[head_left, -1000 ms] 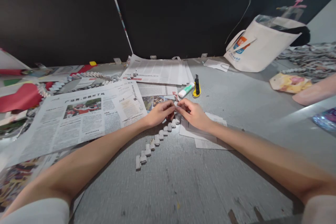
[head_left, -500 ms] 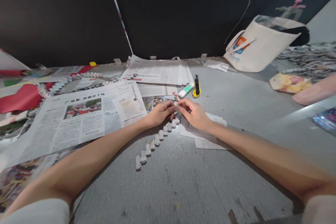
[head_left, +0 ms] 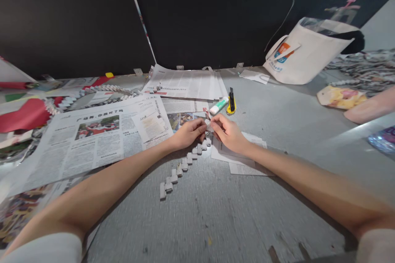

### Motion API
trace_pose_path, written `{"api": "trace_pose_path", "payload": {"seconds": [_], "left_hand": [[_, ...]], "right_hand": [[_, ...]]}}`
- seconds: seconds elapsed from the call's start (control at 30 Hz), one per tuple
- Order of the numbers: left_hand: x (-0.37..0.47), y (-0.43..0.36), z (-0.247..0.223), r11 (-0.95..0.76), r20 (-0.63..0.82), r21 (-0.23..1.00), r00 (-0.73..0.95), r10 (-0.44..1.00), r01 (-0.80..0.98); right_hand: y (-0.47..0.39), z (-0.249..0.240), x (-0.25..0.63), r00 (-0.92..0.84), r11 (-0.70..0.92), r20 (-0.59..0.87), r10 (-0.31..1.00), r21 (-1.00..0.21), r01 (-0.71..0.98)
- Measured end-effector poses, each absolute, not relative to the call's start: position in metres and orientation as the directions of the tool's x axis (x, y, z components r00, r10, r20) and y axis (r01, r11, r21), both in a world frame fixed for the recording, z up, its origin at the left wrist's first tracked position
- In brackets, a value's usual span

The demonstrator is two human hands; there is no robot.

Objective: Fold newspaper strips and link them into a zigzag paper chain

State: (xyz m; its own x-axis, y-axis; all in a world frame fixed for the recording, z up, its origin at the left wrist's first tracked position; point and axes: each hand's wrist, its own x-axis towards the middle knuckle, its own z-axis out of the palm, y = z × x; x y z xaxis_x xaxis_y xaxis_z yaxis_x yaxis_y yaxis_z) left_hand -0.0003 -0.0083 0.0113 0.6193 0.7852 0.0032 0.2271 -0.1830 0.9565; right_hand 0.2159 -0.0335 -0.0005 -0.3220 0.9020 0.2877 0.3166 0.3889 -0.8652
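My left hand point(head_left: 190, 132) and my right hand point(head_left: 228, 133) meet fingertip to fingertip over the grey tabletop. Between them they pinch a small strip of paper point(head_left: 209, 125), of which only a pale bit shows. Just below the fingers starts a zigzag chain of folded newspaper pieces point(head_left: 184, 166), running down and left across the table. Whether the pinched strip joins this chain is hidden. Loose cut paper sheets point(head_left: 243, 160) lie under and beside my right wrist. Beyond my fingertips rest a green-and-white glue stick point(head_left: 219, 105) and a yellow-and-black box cutter point(head_left: 231, 102).
A newspaper point(head_left: 101, 139) spreads under my left forearm, and stacked sheets point(head_left: 185, 82) lie against the dark wall. More folded chain point(head_left: 108, 88) and red paper point(head_left: 24, 115) are at left. A white tote bag point(head_left: 305, 53) stands at right, near another person's arm point(head_left: 373, 104).
My right fingers have shifted slightly, and more of the pale paper strip shows between my fingertips. Everything else looks the same.
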Motion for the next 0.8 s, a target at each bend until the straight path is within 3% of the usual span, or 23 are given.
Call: {"api": "trace_pose_path", "payload": {"seconds": [0.8], "left_hand": [[0.0009, -0.0096, 0.0159, -0.178, -0.023, 0.943, 0.589, 0.808, 0.281]], "right_hand": [[-0.0364, 0.0034, 0.218, -0.389, 0.372, 0.232, 0.891, -0.865, 0.336]]}}
